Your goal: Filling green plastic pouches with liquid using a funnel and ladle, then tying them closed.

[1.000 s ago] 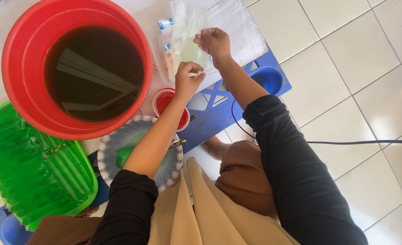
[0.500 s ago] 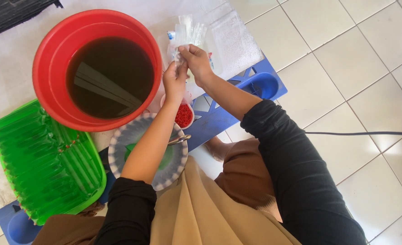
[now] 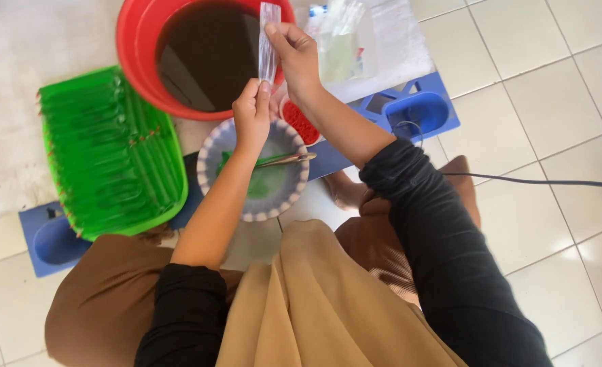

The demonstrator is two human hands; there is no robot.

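White tiled floor (image 3: pixel 518 136), person seated on it, seen from above. Landmark: red bucket (image 3: pixel 138 61) of dark liquid, top edge cut off by the frame.

Right hand (image 3: pixel 294 58) raised over the bucket's right rim, forearm stretched out, fingers pinched closed on the top end of a narrow clear plastic sleeve (image 3: pixel 268 44). Left hand (image 3: pixel 252 115) just below the bucket's rim, fingers closed on the sleeve's lower end. Sleeve hangs upright between both hands, over the bucket's right side. Whether anything is inside it: cannot tell.

Left of the bucket: green tray (image 3: pixel 111 156) packed with long green filled sleeves. Below the bucket: patterned plate (image 3: pixel 209 156) with green contents and a metal utensil (image 3: pixel 287 160), partly hidden by the left forearm. Right of the bucket: pile of clear plastic bags (image 3: pixel 355 47), contents blurred; small red cup (image 3: pixel 301 122) mostly behind the right wrist. Blue stool-like frame (image 3: pixel 416 112) under things. Black cable (image 3: pixel 539 181) runs off right.
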